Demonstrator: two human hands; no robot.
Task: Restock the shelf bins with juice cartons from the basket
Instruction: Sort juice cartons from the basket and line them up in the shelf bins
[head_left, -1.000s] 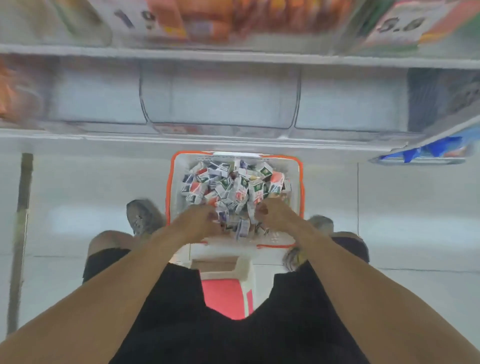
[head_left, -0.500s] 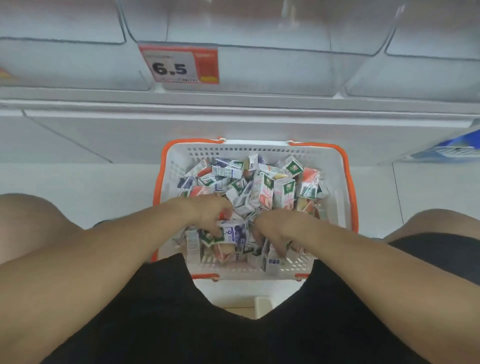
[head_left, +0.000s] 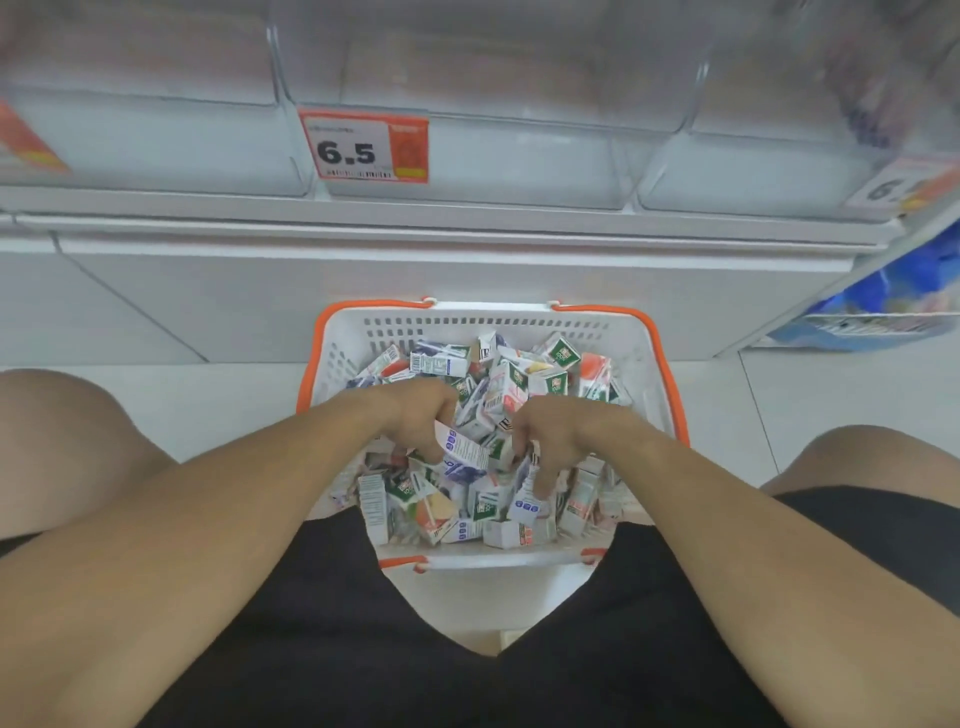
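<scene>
My left hand (head_left: 415, 418): fingers curled down into the pile, pinching a purple-and-white juice carton (head_left: 464, 451) that tips up against them.
My right hand (head_left: 558, 441): knuckles up, fingers curled round cartons near the basket's middle; how many I have, I cannot tell.
Doing it well: I judge I should close on a few cartons per hand, lift straight up so loose neighbours fall back, and not squeeze the soft card.
Cartons (head_left: 498, 395): heaped every way in the white basket (head_left: 644, 374) with orange handles, between my knees.
Floor (head_left: 218, 395): pale tile under the basket.
Shelf bins (head_left: 519, 166): clear, above and beyond, no stock visible inside.
Price tag (head_left: 363, 148): reads 6.5.
</scene>
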